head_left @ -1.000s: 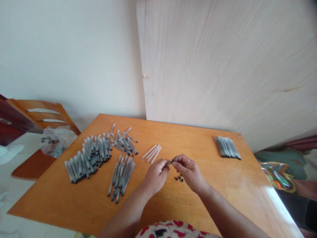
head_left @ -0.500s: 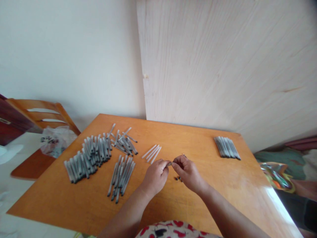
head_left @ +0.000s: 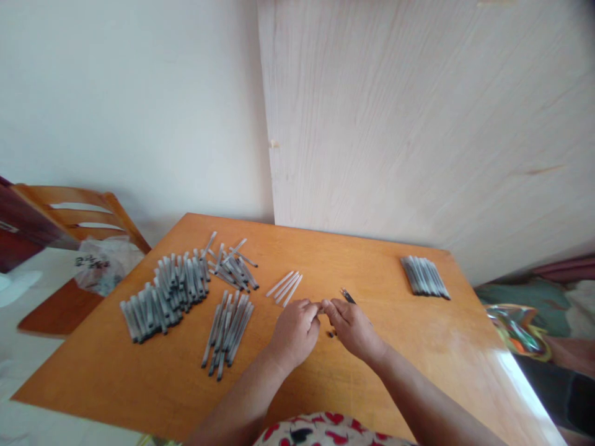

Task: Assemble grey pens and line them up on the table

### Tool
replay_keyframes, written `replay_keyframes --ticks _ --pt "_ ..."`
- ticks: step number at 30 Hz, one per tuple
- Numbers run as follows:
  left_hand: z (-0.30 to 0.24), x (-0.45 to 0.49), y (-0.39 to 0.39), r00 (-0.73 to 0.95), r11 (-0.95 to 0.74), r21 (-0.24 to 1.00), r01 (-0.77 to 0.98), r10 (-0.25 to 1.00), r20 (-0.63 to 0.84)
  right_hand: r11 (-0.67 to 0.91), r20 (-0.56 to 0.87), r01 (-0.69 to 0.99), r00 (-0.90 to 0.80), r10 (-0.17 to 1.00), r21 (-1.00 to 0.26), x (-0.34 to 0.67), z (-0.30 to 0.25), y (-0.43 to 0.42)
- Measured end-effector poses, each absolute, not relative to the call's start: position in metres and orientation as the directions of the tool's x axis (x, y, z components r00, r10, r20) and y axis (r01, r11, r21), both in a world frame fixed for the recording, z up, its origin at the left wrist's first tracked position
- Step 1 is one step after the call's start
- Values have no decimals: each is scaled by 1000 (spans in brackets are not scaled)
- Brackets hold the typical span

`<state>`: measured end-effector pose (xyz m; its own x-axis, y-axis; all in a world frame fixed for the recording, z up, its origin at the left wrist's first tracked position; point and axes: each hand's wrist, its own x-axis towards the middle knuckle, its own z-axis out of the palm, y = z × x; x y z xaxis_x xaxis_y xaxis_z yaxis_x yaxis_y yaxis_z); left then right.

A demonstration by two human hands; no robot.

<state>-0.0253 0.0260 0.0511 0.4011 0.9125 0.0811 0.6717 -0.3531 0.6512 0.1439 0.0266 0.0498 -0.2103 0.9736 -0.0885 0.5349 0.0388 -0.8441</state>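
Note:
My left hand (head_left: 296,329) and my right hand (head_left: 352,326) meet over the middle of the table, both closed, fingertips touching. Pinched between them is a slim pen piece, mostly hidden by the fingers. Just beyond my right hand lie a few thin dark pen refills (head_left: 348,296), partly covered by it. Small black pen caps or plugs (head_left: 331,334) rest on the wood below the fingers. To the left of my hands lie several whitish tubes (head_left: 284,287) side by side. A loose bundle of clear pens with dark ends (head_left: 227,331) is nearer my left forearm.
A large heap of similar pens (head_left: 171,288) covers the table's left part, with a smaller pile (head_left: 235,266) behind it. A neat row of pens (head_left: 425,277) sits far right. A chair (head_left: 88,204) holds a plastic bag (head_left: 105,263). Another person's arm (head_left: 569,353) shows at right.
My hands have come closer together, and my right hand has turned, its back now more upward. More of the dark refills shows beyond it, while the caps below are partly covered.

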Motion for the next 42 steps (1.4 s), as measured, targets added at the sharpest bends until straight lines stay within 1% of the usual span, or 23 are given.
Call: replay_keyframes --ticks 2,5,8,10,12,14,17,19,22,24,29,32,35,38,42 --pt "53 -25 26 394 -337 682 650 916 77 -35 -140 469 -191 972 -882 143 48 26" --pt "54 -24 27 350 -246 803 543 935 50 -116 -175 366 -133 976 -924 144 42 27" --pt "50 -24 27 276 -76 927 367 961 -31 -106 -132 318 -62 989 -942 147 36 29" --pt "47 -24 27 213 77 978 193 970 -118 -77 -100 340 -52 994 -937 148 36 28" --pt "46 -23 27 151 217 976 -9 965 -213 -43 -76 395 -69 995 -918 147 37 25" --pt "49 -23 26 114 304 937 -174 951 -288 2 -54 439 -115 992 -898 142 39 20" --pt "57 -23 24 113 362 881 -305 932 -343 82 -17 430 -221 975 -899 130 39 13" --pt "63 -22 21 126 373 861 -345 928 -351 110 7 393 -255 967 -913 122 36 10" --pt "68 -22 18 140 364 860 -358 932 -336 113 24 361 -242 970 -926 115 33 8" --pt "69 -23 17 114 337 867 -367 941 -318 103 16 391 -219 976 -914 114 34 6" --pt "71 -31 22 -37 270 892 -363 952 -303 36 -66 537 -170 983 -843 114 45 -1" --pt "71 -37 23 -41 283 899 -334 949 -314 8 -94 554 -155 983 -832 112 51 -7" --pt "69 -40 22 -24 278 900 -336 953 -303 -15 -119 519 -166 979 -854 109 58 -12" --pt "68 -44 20 1 267 899 -348 959 -285 -66 -169 429 -206 964 -901 109 67 -14" --pt "69 -49 19 49 273 868 -414 959 -278 -118 -217 329 -284 934 -937 109 77 -13"
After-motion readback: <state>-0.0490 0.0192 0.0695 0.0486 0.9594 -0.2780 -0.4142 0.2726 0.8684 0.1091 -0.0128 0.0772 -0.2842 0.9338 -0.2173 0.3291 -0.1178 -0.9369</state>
